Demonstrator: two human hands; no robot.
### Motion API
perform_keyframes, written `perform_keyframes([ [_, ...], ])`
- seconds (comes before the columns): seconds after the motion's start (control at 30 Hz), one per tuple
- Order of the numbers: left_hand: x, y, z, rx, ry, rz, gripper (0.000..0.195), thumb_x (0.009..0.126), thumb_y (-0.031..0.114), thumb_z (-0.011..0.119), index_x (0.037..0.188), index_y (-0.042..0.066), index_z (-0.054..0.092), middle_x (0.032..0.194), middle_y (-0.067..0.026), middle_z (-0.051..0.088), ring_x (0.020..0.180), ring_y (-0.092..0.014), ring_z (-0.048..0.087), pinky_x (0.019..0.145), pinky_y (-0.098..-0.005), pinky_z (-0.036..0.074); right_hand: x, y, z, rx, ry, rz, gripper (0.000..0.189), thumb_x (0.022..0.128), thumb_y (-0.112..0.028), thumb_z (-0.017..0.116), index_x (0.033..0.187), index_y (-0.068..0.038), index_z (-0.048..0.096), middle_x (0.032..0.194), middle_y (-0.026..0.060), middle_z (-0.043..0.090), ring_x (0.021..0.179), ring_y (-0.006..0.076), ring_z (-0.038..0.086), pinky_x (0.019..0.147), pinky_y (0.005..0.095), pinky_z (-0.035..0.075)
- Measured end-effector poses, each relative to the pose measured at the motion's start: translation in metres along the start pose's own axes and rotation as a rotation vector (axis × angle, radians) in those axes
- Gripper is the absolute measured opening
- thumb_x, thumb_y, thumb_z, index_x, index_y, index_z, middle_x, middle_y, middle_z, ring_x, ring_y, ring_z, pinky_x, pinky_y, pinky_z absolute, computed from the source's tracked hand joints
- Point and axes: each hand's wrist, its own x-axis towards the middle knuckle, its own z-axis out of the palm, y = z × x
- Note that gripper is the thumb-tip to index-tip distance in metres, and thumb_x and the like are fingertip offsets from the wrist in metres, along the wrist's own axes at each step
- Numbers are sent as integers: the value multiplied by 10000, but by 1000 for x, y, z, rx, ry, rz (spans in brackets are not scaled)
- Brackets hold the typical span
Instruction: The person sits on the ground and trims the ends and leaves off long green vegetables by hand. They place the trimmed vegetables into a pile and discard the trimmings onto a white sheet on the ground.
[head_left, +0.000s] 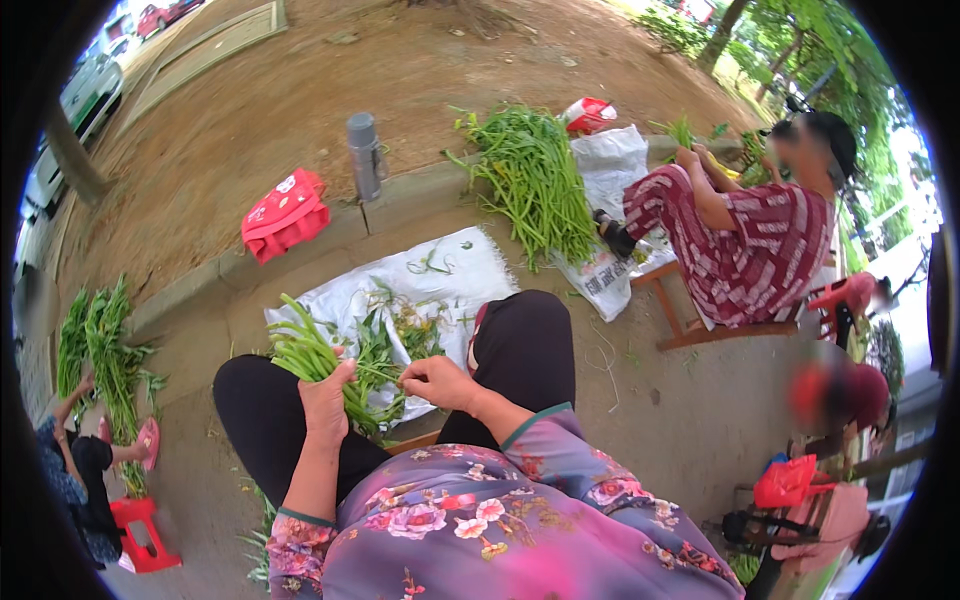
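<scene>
My left hand (326, 397) is closed around a bunch of leafy green vegetable stems (304, 351), held above my lap. The cut-looking stem ends point up and away to the left, and the leaves hang down below my fingers. Just right of the bunch, my right hand (442, 384) pinches a thin strand between thumb and forefinger; whether it is a stem or a tie is too small to tell. Under both hands a white woven sack (472, 262) lies on the ground, strewn with loose leaves and yellowed trimmings (416, 330).
A large heap of green stems (532, 180) lies by the curb (427, 184). On the curb stand a grey flask (364, 157) and a red bag (286, 214). A seated person (750, 232) handles greens at right; another person sits at left beside more stems (112, 352) and a red stool (146, 536).
</scene>
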Motion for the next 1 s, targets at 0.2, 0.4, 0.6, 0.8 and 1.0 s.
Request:
perform_keyframes([
  [0.2,-3,3,-4,58,-42,30,298,737,-72,659,1021,-24,578,860,-39,579,696,-117,552,634,-244,456,1,1,1,-72,7,-27,195,774,-171,600,868,-26,689,754,104,677,686,184,646,656,302,500],
  [0.4,6,0,-7,35,-16,23,309,735,-89,641,1024,-15,557,903,-50,571,719,-121,549,631,-247,461,5,4,6,-189,5,-21,218,786,-229,602,845,-37,687,787,145,665,722,282,648,671,343,501],
  [0.6,27,-9,-12,49,-7,-27,354,738,-91,640,1066,-5,537,939,-62,569,713,-124,550,632,-244,467,14,0,5,-185,-31,-26,208,769,-231,565,809,-58,673,742,134,653,690,311,625,640,388,489],
  [0.8,43,-7,-29,-11,11,-73,369,740,-88,622,1086,9,538,971,-53,565,731,-126,547,665,-255,466,39,-6,13,-187,-28,4,176,721,-190,554,736,-45,650,715,148,640,684,336,613,643,422,482],
  [1.0,51,-5,-26,-13,72,-88,438,746,-62,639,1160,-4,508,1019,-61,565,780,-128,546,687,-266,466,56,8,7,-67,-32,37,185,720,-190,563,779,-44,659,732,140,645,698,299,630,646,381,493],
])
